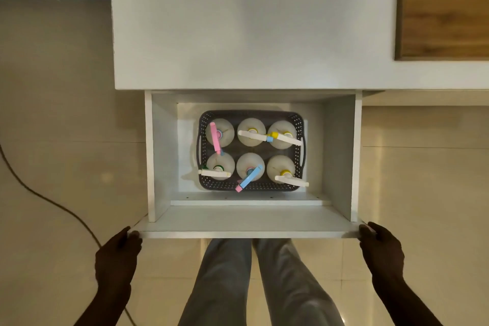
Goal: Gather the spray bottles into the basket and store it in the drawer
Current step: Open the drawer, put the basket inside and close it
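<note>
I see my left hand [117, 254] and right hand [381, 249] curled around the near corners of the open white wooden drawer [246, 222], maybe gripping. The dark holey plastic basket [202, 156] inside holds six pale round spray bottles [250, 132].

six spray bottles [250, 152] stand in the basket [297, 120], inside the drawer [248, 225].

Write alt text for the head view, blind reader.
Both hands, left hand and right hand, grip the front corners of an open white drawer. Inside sits a dark perforated basket holding six spray bottles in two rows.
</note>
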